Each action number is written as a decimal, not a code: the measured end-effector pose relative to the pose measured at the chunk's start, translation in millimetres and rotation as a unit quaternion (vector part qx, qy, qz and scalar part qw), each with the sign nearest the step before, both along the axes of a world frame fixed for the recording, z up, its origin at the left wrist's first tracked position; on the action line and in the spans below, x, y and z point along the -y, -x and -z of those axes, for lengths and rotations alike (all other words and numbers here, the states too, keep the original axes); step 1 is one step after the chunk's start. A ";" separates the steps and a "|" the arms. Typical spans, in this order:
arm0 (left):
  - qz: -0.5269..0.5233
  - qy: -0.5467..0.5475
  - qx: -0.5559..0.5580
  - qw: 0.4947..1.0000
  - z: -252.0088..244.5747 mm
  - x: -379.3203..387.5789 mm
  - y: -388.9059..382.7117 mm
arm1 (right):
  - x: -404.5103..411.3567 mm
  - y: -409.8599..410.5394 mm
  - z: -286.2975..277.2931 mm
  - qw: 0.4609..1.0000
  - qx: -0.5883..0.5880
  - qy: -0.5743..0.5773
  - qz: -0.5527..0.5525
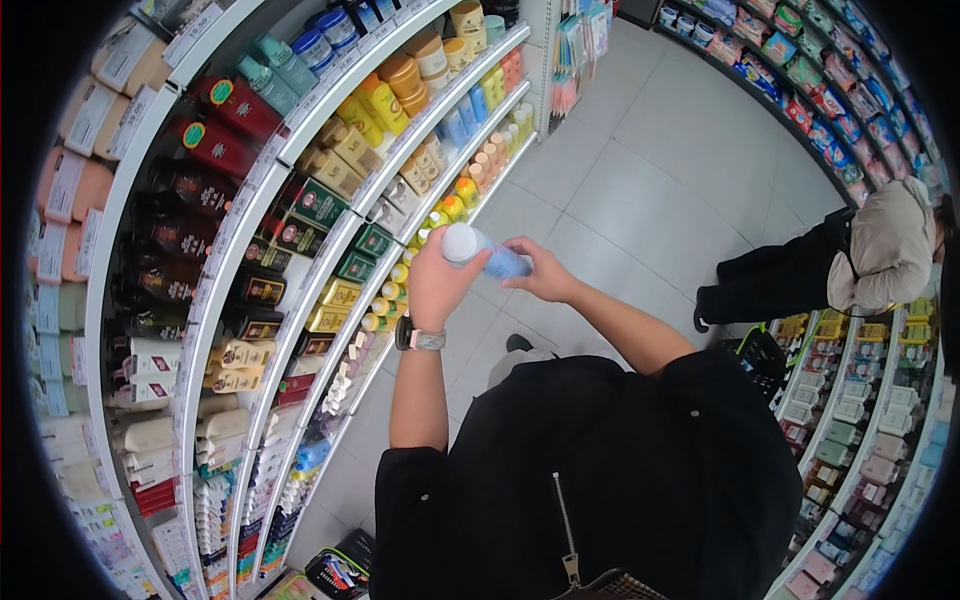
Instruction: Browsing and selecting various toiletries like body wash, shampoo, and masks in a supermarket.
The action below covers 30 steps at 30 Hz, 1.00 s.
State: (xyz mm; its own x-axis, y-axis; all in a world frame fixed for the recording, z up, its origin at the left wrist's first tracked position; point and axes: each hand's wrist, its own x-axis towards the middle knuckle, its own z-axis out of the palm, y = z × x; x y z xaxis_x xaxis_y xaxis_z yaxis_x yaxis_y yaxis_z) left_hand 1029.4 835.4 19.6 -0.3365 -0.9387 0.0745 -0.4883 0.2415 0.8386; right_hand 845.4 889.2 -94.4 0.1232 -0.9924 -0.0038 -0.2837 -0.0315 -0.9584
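Observation:
A light-blue bottle [502, 259] with a white cap [460, 243] is held in front of me, lying almost level. My left hand [439, 281] grips it at the capped end, the thumb along its side; a watch is on that wrist. Around the bottle's other end are the fingers of my right hand [544, 271]. The bottle bears print too small to tell. Close by my left hand are green boxes [367, 251] and several yellow-capped bottles [390, 291] on the shelves.
Shelving [300, 154] with bottles, jars and tubes curves along my left. Shopping baskets [341, 574] rest on the floor at the lower left. To the right, a person [874, 255] bends beside another shelf, near a dark basket [757, 364]. Packaged goods [810, 97] line the far shelves.

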 end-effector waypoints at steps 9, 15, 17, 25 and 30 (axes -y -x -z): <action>-0.028 0.000 0.105 0.994 40.6 66.5 16.9 | 71.2 15.1 47.1 0.995 -0.051 0.053 0.066; -0.093 -0.014 0.124 0.988 56.9 107.2 48.3 | 142.1 24.6 73.5 0.998 -0.023 0.024 0.047; -0.117 -0.013 0.134 0.984 69.3 124.0 61.4 | 171.8 29.3 78.2 0.998 -0.028 -0.015 0.050; -0.179 0.058 0.191 0.963 119.3 214.2 110.0 | 272.3 64.1 94.8 0.919 0.295 -0.259 0.043; -0.165 0.066 0.223 0.959 154.4 261.2 132.4 | 292.7 121.5 95.5 0.862 0.332 -0.375 0.072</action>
